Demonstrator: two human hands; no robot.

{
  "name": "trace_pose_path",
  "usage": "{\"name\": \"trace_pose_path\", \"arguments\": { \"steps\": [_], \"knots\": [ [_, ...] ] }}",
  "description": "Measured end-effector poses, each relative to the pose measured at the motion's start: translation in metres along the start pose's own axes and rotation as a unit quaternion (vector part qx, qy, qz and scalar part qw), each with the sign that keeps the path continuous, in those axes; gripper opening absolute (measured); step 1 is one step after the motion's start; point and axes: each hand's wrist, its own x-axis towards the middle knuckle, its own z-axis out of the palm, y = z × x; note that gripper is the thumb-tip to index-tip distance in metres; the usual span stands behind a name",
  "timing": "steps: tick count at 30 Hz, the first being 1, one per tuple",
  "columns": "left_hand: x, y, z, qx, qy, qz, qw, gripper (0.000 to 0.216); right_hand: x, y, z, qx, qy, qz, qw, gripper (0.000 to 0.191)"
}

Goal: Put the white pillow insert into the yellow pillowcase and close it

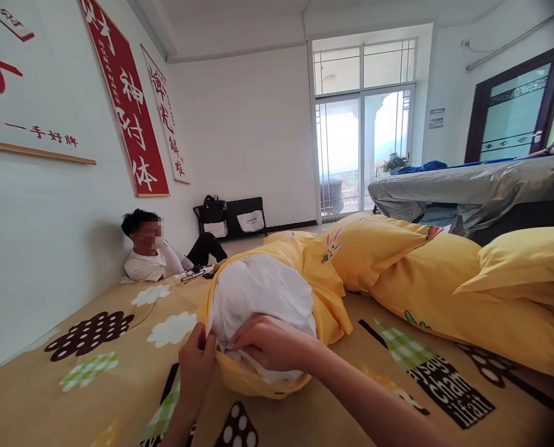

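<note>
A white duvet (258,292) bulges out of the open end of a yellow cover (398,267) that lies across the bed. My left hand (195,363) pinches the yellow rim of the opening at its lower left. My right hand (270,341) is curled over the white filling at the mouth of the cover, fingers pressed into it. The cover carries a small rabbit print and runs off to the right, where it lies in thick folds.
The bed sheet (118,372) is tan with cloud and dotted patterns. A person (153,251) sits on the floor against the left wall. A grey-covered table (472,186) stands at right. Black bags (230,217) sit by the back wall, near glass doors (363,149).
</note>
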Motion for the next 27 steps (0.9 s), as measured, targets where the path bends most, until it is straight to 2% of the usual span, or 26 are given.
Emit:
{"name": "trace_pose_path", "arguments": {
  "steps": [2, 3, 6, 9, 11, 13, 15, 17, 19, 21, 23, 25, 27],
  "knots": [
    [-0.006, 0.018, 0.003, -0.019, -0.003, 0.036, 0.999, 0.028, -0.008, -0.002, -0.018, -0.015, 0.094, 0.038, 0.995, 0.020],
    [-0.008, 0.028, 0.004, -0.023, 0.002, 0.056, 0.998, 0.028, -0.009, -0.002, -0.020, -0.049, 0.119, 0.066, 0.990, 0.019],
    [-0.011, 0.053, 0.012, -0.009, 0.026, 0.121, 0.992, 0.026, -0.010, 0.003, -0.009, -0.148, 0.084, 0.085, 0.982, 0.030],
    [-0.011, 0.064, 0.019, 0.028, 0.036, 0.177, 0.983, 0.024, -0.006, 0.016, 0.015, -0.200, 0.049, 0.059, 0.977, 0.024],
    [-0.013, 0.068, 0.023, 0.047, 0.040, 0.190, 0.980, 0.024, 0.000, 0.027, 0.031, -0.227, 0.029, 0.043, 0.973, 0.016],
    [-0.015, 0.072, 0.027, 0.054, 0.037, 0.192, 0.979, 0.024, 0.012, 0.037, 0.048, -0.245, 0.010, 0.056, 0.968, 0.014],
    [-0.015, 0.075, 0.030, 0.055, 0.019, 0.191, 0.980, 0.025, 0.025, 0.042, 0.062, -0.236, 0.004, 0.080, 0.968, 0.011],
    [-0.010, 0.074, 0.031, 0.057, 0.006, 0.183, 0.981, 0.026, 0.036, 0.044, 0.069, -0.207, 0.004, 0.075, 0.975, 0.011],
    [0.000, 0.064, 0.027, 0.071, 0.019, 0.151, 0.986, 0.026, 0.038, 0.043, 0.061, -0.184, -0.003, 0.033, 0.982, 0.012],
    [0.016, 0.047, 0.017, 0.096, 0.051, 0.103, 0.989, 0.028, 0.028, 0.047, 0.040, -0.132, 0.001, -0.023, 0.991, 0.015],
    [0.034, 0.033, 0.002, 0.115, 0.078, 0.059, 0.989, 0.031, 0.008, 0.059, 0.011, -0.046, 0.060, -0.027, 0.997, 0.021],
    [0.055, 0.030, -0.015, 0.119, 0.095, 0.046, 0.987, 0.032, -0.017, 0.082, -0.016, 0.026, 0.156, 0.065, 0.985, 0.027],
    [0.078, 0.046, -0.035, 0.108, 0.111, 0.064, 0.986, 0.029, -0.042, 0.111, -0.033, 0.053, 0.215, 0.194, 0.956, 0.033]
  ]
}}
